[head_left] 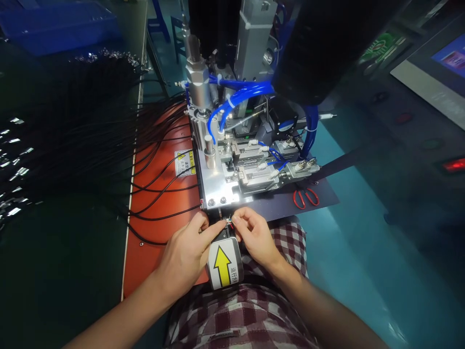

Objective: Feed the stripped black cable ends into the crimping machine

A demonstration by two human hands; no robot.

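Note:
Both hands meet in front of a metal machine, at a tiny part with thin coloured wires (228, 221); its exact kind is too small to make out. My left hand (189, 245) has its index finger stretched over to the part, the fingertip pressing at its left side, the other fingers curled. From the right, my right hand (256, 235) pinches the wires between thumb and index finger. Just below the fingertips is a black track, leading to a round white cover with a yellow arrow (222, 266). The machine's metal plate (214, 186) lies just beyond the fingers.
Black cables (160, 194) run across the red table surface (156, 169) from a large bundle at left. Blue air hoses (250, 89) loop over the machine. Red-handled scissors (305, 198) lie to its right. A blue bin (58, 29) stands back left, a screen (452, 55) far right.

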